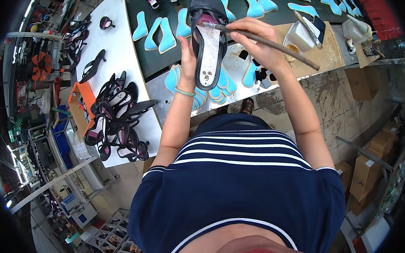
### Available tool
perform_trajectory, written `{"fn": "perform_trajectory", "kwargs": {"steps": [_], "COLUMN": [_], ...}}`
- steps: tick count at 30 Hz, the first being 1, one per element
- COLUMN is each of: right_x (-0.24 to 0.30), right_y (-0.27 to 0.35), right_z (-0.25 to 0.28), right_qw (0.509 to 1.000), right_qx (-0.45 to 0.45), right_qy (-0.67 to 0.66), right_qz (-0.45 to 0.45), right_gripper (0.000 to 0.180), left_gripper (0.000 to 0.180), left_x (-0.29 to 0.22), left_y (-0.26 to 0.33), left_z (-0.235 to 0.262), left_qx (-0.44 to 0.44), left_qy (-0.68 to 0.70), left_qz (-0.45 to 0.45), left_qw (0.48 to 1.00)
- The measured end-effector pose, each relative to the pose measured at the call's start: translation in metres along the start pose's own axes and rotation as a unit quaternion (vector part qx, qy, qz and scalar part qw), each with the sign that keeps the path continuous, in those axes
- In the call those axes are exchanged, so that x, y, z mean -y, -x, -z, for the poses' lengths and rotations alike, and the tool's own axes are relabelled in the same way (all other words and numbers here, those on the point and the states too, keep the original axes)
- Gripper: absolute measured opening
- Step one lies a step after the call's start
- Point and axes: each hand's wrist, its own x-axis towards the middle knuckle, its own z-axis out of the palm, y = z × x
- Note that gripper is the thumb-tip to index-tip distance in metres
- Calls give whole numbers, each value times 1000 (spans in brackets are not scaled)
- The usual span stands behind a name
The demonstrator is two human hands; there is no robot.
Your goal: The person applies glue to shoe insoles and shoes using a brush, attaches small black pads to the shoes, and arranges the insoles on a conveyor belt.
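A black strappy sandal (209,58) is held up over the work table, its toe end away from me and its white inner sole facing up. My left hand (188,61) grips it along its left side, thumb out and the other fingers hidden behind it. My right hand (258,40) is closed round a long wooden-handled brush (293,55). The bristle end rests inside the sandal, by a purple-pink patch under the straps. Light-blue insole pieces (167,35) lie on the dark green mat beyond, and more blue insoles (224,84) are stacked below the sandal.
On the white table at left sits a heap of black sandals (116,108) beside an orange box (82,99). To the right, a white tub (301,37) with another brush (307,30) across it stands on brown board. Cardboard boxes (364,176) are on the floor at right.
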Motion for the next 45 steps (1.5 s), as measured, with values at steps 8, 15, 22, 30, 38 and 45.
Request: {"fn": "perform_trajectory", "kwargs": {"steps": [8,15,22,30,38,45], "right_x": [-13,-11,-10,-2,7,19], "right_y": [-12,-18,-14,-9,2,15], "right_z": [11,12,7,-8,-27,-45], "right_qw": [988,979,972,970,976,979], "right_qx": [70,99,109,91,45,3], "right_qy": [-115,-125,-152,-171,-152,-149], "right_qz": [-72,-123,-144,-149,-153,-142], "right_gripper": [17,16,18,17,15,13], "left_gripper": [78,77,73,72,64,63], "left_x": [-6,-8,-14,-14,-12,-17], "left_y": [1,5,7,2,-4,-9], "left_z": [8,9,-1,19,29,26], "left_qx": [46,38,-1,-5,-36,-80], "left_qy": [-6,-5,5,-23,9,-47], "left_qz": [17,20,3,-32,-67,-133], "left_qw": [999,999,1000,999,997,987]}}
